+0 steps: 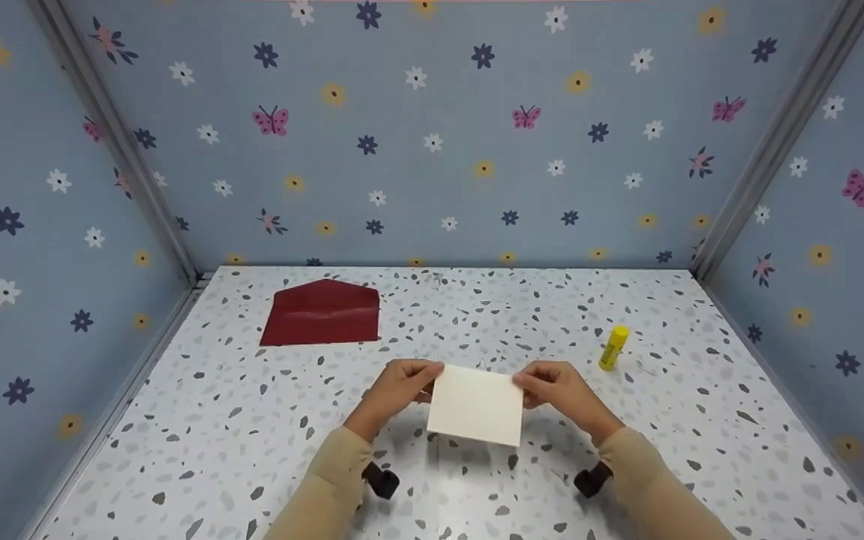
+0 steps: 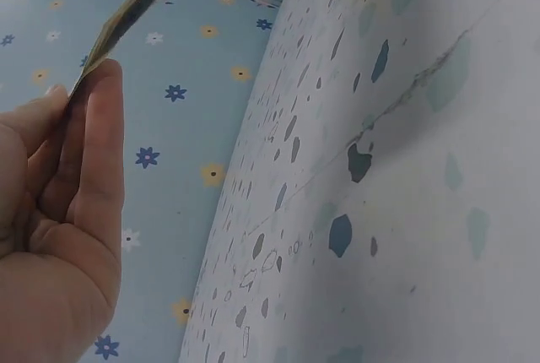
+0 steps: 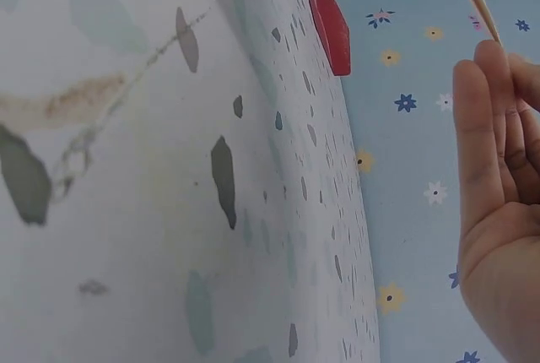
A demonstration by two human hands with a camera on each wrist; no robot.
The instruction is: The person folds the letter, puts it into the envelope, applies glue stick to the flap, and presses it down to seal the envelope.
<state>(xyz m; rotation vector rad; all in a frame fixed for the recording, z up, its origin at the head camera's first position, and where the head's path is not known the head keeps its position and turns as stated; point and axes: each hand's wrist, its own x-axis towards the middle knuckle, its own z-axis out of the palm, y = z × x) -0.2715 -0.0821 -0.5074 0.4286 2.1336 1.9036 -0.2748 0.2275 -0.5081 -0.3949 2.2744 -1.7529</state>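
Observation:
A cream-coloured card (image 1: 475, 405), roughly square, is held up between both hands over the table and tilted toward the head camera. My left hand (image 1: 400, 386) pinches its upper left corner between thumb and fingers. At the upper right corner my right hand (image 1: 552, 390) pinches it the same way. Seen edge-on in the left wrist view, the card (image 2: 126, 21) looks thin and layered, like a folded sheet. The right wrist view shows only a narrow edge of the card (image 3: 474, 0) above the fingertips.
A dark red envelope (image 1: 325, 315) with its flap raised lies at the back left of the speckled table (image 1: 252, 420). On the right stands a yellow glue stick (image 1: 613, 349). Flower-patterned panels (image 1: 432, 150) enclose the table at the back and both sides.

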